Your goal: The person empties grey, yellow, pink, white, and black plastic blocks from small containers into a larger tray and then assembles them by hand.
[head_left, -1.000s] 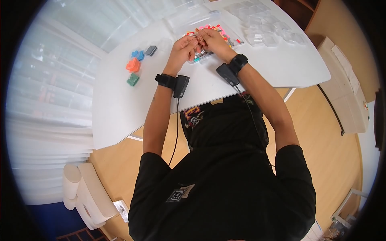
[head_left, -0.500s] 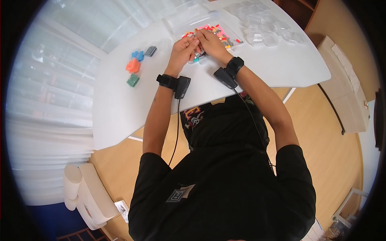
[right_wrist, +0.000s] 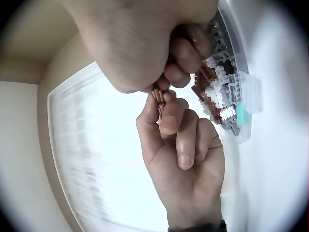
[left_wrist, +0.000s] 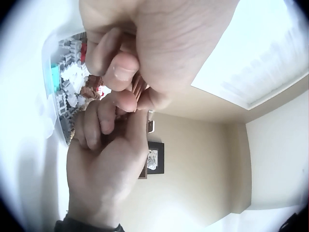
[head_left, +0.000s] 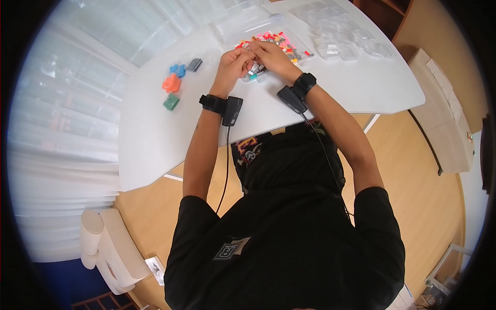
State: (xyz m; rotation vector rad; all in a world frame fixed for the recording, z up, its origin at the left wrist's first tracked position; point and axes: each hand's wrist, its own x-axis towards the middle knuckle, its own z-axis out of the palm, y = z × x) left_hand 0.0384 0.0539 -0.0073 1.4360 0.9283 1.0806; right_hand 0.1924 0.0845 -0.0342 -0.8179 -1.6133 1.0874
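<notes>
Both hands meet above a clear box [right_wrist: 245, 126] of small coloured pieces. A small brown ribbed piece [right_wrist: 159, 96] is pinched between the thumb and fingers of the left hand [right_wrist: 186, 154], and the right hand [right_wrist: 130, 43] grips its other end. In the left wrist view the brown piece [left_wrist: 138, 91] shows between the left hand [left_wrist: 169, 43] and the right hand [left_wrist: 104, 164], partly hidden by fingertips. From the head view, the left hand [head_left: 231, 67] and right hand [head_left: 274, 58] nearly touch over the pieces [head_left: 281, 41].
On the table [head_left: 258, 106], left of the hands, lie a green block [head_left: 171, 102], an orange block [head_left: 171, 83], a blue block [head_left: 177, 71] and a dark grey block [head_left: 194, 64]. Several clear containers [head_left: 336, 39] spread across the back right.
The right hand has shifted slightly, and its fingers have drawn down closer to the left hand's fingers. The left hand stays in nearly the same place.
</notes>
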